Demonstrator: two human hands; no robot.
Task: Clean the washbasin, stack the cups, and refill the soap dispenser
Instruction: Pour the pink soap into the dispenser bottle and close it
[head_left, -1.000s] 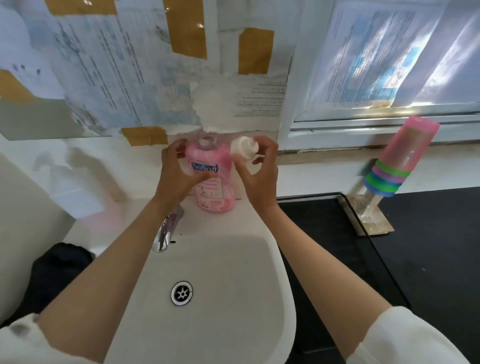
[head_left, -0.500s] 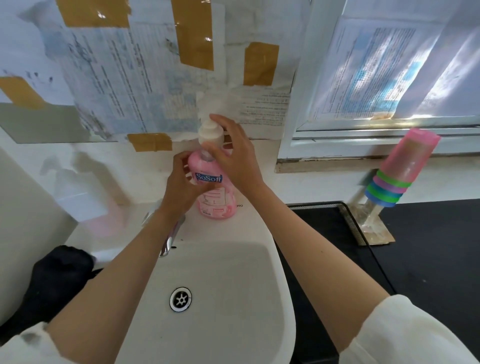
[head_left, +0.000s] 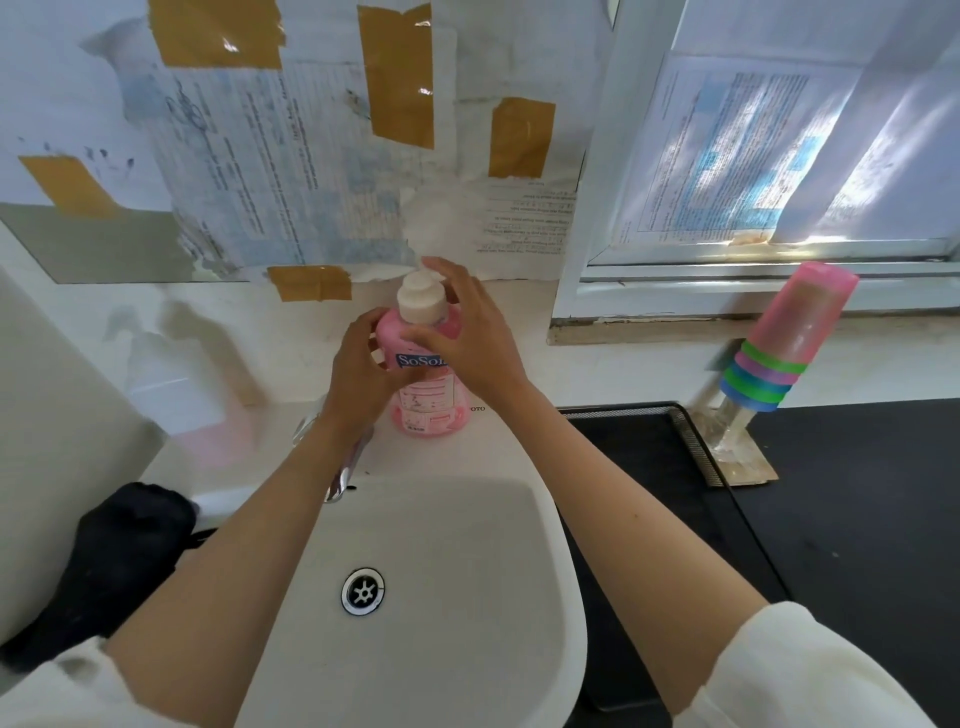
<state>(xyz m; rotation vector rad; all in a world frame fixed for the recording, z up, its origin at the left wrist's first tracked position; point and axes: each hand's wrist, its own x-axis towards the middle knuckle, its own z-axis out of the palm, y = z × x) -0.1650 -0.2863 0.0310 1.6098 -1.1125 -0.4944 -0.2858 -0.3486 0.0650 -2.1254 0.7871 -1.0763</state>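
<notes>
A pink soap dispenser (head_left: 428, 402) stands on the back ledge of the white washbasin (head_left: 431, 545). Its white pump top (head_left: 420, 299) sits on the bottle's neck. My left hand (head_left: 358, 374) grips the bottle's body from the left. My right hand (head_left: 467, 332) curls round the pump top's collar, with the thumb in front and the fingers behind. A stack of coloured cups (head_left: 784, 338), pink on top, leans upside down on a clear stand at the right.
The chrome tap (head_left: 343, 467) pokes out under my left forearm. A drain (head_left: 363, 592) lies in the basin's middle. A black mesh tray (head_left: 649, 447) and a black counter (head_left: 857, 519) lie to the right. A black object (head_left: 119, 561) sits at the left. Taped papers cover the wall.
One second ago my right hand held the pump top beside the open bottle. It has set the top on the neck and now grips its collar. The left hand stayed on the bottle.
</notes>
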